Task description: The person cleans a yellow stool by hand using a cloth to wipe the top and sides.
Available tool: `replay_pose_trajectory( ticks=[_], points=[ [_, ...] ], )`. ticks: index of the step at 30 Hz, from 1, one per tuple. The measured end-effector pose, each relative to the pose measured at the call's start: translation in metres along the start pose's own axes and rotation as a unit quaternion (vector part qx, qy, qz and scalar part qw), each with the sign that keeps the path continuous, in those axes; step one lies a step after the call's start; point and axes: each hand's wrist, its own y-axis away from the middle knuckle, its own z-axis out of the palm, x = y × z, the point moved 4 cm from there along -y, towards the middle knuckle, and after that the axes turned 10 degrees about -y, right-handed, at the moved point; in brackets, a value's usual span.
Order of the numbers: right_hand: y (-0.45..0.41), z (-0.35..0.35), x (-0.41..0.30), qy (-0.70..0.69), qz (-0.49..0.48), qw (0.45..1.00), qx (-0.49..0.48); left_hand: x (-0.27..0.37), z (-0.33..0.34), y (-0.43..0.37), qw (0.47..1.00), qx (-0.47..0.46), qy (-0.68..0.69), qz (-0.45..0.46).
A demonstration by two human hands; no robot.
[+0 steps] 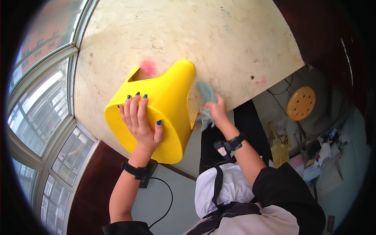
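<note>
A yellow plastic stool (173, 97) lies on its side on the cream, stained tabletop (223, 50), its textured seat turned towards me. My left hand (141, 123) rests on the edge of that seat, fingers spread over the stool's side and the thumb apart. To the right of the stool, my right hand (216, 110) grips a grey-green cloth (206, 91), blurred, with one part sticking out above the fingers and another hanging below them. A gap shows between the cloth and the stool's side. The stool's far legs are partly hidden.
Framed windows (44, 102) run along the left side of the table. Beyond the table's right edge stand an orange round stool (301, 102), a yellow basket (279, 149) and a heap of mixed items (320, 161). A black cable (171, 196) hangs below the near edge.
</note>
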Motion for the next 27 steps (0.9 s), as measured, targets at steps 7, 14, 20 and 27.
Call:
replay_pose_trajectory(
  ticks=[7, 14, 20, 27],
  points=[
    [-0.045, 0.028, -0.051, 0.04, -0.095, 0.994, 0.021, 0.003, 0.0, -0.004, 1.0, 0.002, 0.009, 0.016],
    [-0.012, 0.017, 0.009, 0.018, 0.081, 0.996, 0.04, 0.001, -0.001, -0.002, 1.0, -0.01, -0.001, 0.014],
    [-0.031, 0.008, -0.043, -0.171, -0.053, 0.983, 0.046, 0.003, -0.001, -0.002, 1.0, -0.004, 0.002, 0.02],
    [0.004, 0.022, -0.044, 0.412, -0.019, 0.911, -0.001, 0.002, -0.004, -0.002, 0.999, -0.016, -0.013, 0.04]
  ],
)
